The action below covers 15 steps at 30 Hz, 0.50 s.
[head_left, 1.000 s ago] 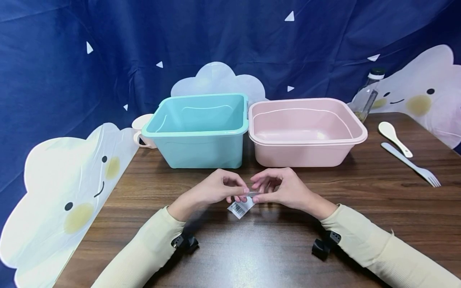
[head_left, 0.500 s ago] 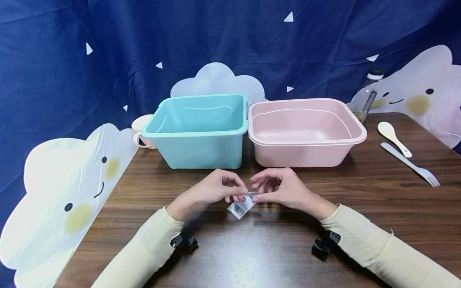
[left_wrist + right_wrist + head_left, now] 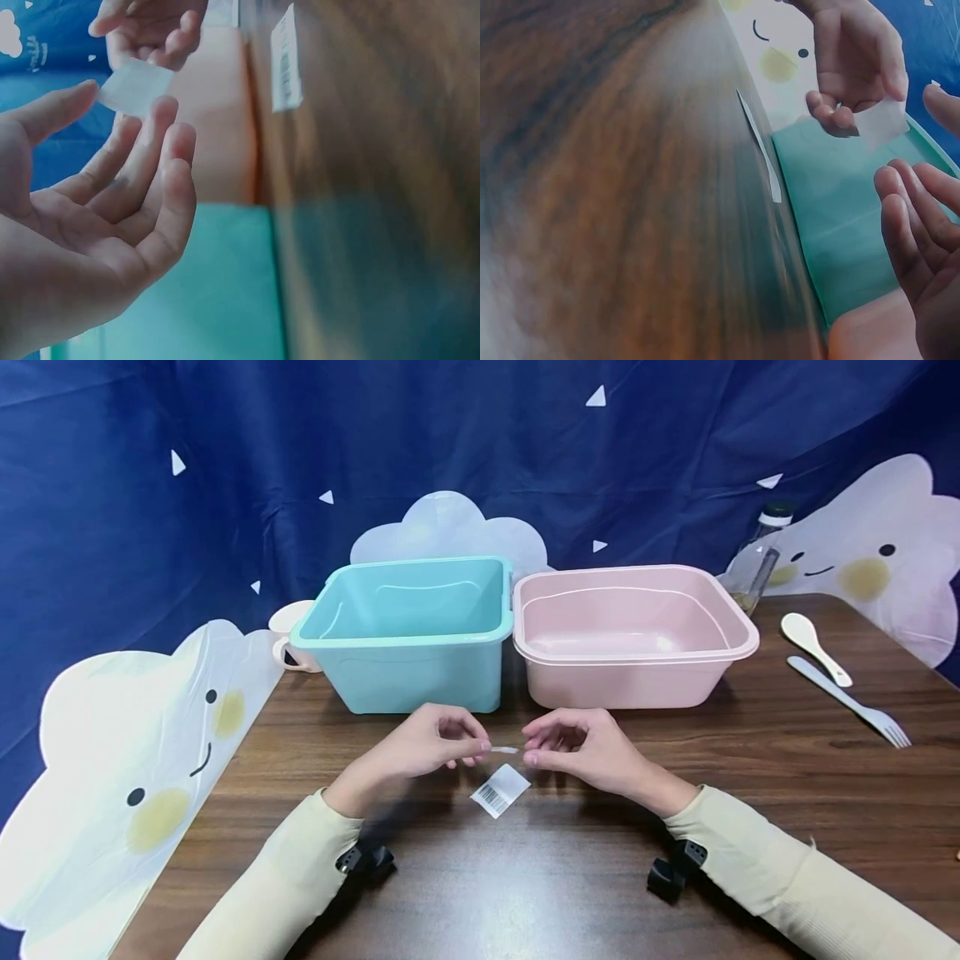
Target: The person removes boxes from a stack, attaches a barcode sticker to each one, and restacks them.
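Observation:
My left hand (image 3: 420,743) pinches a small, thin, translucent white square (image 3: 135,88) between thumb and fingertips, above the table. The square looks like a slip of paper or film. Facing it, my right hand (image 3: 592,747) has its thumb and fingers spread apart, with nothing between them. In the right wrist view, the square (image 3: 885,122) is held by the left hand only, a short gap from the right fingertips. A white label with a barcode (image 3: 501,791) lies on the wooden table just in front of both hands.
Behind the hands stand a turquoise bin (image 3: 405,672) and a pink bin (image 3: 630,681), side by side. A pale mug (image 3: 288,620) is at the left, and a glass bottle (image 3: 765,556) at the back right. At right lie a white spoon (image 3: 813,647) and a pale blue fork (image 3: 847,697).
The left hand has drawn left and slightly away with the white square, and the right fingers have let it go. The barcode label now shows in full. The head view has shifted slightly.

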{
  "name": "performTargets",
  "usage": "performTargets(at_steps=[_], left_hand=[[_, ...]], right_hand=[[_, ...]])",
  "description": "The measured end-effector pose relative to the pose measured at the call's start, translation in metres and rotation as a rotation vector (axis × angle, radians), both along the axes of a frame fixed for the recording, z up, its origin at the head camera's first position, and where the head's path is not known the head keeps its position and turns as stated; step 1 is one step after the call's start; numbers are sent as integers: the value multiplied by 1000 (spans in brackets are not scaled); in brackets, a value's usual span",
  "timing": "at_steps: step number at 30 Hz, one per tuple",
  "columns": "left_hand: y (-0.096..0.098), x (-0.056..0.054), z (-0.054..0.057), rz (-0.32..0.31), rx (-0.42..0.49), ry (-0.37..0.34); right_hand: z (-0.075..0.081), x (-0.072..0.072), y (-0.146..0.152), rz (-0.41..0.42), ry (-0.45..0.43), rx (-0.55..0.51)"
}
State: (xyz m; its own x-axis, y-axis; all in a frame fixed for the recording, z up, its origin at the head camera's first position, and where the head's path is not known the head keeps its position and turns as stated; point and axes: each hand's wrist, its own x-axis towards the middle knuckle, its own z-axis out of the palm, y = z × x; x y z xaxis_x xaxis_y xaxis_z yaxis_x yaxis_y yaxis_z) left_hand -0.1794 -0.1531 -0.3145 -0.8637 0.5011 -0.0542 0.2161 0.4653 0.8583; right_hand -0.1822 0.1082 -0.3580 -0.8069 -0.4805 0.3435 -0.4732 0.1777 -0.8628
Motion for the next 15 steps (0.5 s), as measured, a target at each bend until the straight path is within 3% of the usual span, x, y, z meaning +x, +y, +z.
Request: performTargets(at_steps=[8, 12, 15], left_hand=[[-32, 5, 20, 114, -49, 209], [-41, 7, 27, 147, -127, 352], [-47, 7, 28, 144, -217, 500]], right_hand=[[4, -2, -12, 36, -107, -26], [8, -3, -21, 41, -144, -27], [10, -5, -31, 56, -184, -26]])
